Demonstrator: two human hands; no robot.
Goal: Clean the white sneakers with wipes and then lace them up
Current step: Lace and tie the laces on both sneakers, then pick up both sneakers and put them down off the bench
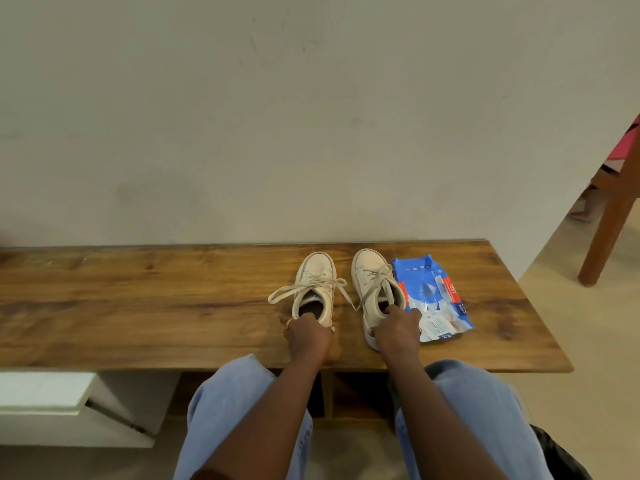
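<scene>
The left sneaker (317, 282) and right sneaker (372, 275) are stood on the desk (138, 306), toes away, heels clamped in the fingers (308, 318) of the left hand (306, 334) and right hand (398, 329); the wipes pack (433, 292) is laid nearest the right hand

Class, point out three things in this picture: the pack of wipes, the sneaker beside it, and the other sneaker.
pack of wipes (431, 294), head view, middle of its wrapper.
sneaker beside the pack (369, 265), head view, its toe cap.
other sneaker (317, 269), head view, its toe cap.
</scene>
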